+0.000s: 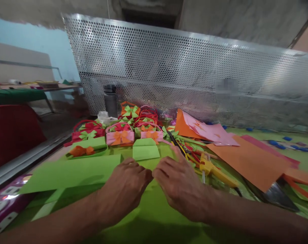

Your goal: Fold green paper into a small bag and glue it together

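My left hand (127, 189) and my right hand (178, 186) meet over the middle of the green work surface (154, 223). Fingers on both are curled and pinched together, backs towards me; whatever they hold is hidden. One finger of the right hand sticks up. Just beyond them stands a folded light green piece (146, 149), apart from the fingers. By the left hand lies a light green sheet (77, 173), with a green piece bearing an orange bow (81, 151) behind it. A yellow hot glue gun (216, 171) rests right of my right hand.
Behind are small bow-trimmed bags, including a pink bag (120, 137), and a dark bottle (110, 101). Orange sheets (253, 162), a pink sheet (210, 128) and scissors (176, 142) lie to the right. A perforated metal panel (154, 67) borders the back; a purple package (8, 206) lies left.
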{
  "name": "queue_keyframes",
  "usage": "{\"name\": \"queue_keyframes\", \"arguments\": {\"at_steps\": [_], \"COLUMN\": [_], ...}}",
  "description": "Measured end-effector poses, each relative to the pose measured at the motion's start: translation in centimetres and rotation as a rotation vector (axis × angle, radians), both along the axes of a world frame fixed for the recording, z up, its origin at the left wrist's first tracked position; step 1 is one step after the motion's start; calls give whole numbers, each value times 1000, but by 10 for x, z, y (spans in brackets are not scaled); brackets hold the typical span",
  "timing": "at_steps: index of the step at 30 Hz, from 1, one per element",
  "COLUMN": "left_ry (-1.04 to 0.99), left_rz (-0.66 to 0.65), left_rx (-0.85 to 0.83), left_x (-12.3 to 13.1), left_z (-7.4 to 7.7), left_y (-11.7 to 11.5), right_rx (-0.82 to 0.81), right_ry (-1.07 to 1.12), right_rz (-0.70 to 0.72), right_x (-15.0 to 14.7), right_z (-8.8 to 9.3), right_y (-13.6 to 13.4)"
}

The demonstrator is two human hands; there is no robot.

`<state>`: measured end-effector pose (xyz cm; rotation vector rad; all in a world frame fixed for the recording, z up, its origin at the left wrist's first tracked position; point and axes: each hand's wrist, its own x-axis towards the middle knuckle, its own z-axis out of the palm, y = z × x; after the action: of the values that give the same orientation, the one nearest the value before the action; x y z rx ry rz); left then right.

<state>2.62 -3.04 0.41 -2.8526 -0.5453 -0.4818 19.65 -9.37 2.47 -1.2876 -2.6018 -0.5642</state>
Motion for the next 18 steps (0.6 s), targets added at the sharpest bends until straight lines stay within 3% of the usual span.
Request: {"name": "queue_keyframes", "arguments": {"at_steps": [7, 18], "left_ry": [-56, -85], "left_rz": [12, 57], "left_rx": [-91, -115], "left_x": [-5, -8], "left_z": [4, 7], "left_y": [7, 18], "right_rx": [43, 93], "right_ry": [31, 267], "right_rz": [-18, -159], "right_x": [8, 57], "right_z": [11, 11], "right_y": [-2, -12]}}
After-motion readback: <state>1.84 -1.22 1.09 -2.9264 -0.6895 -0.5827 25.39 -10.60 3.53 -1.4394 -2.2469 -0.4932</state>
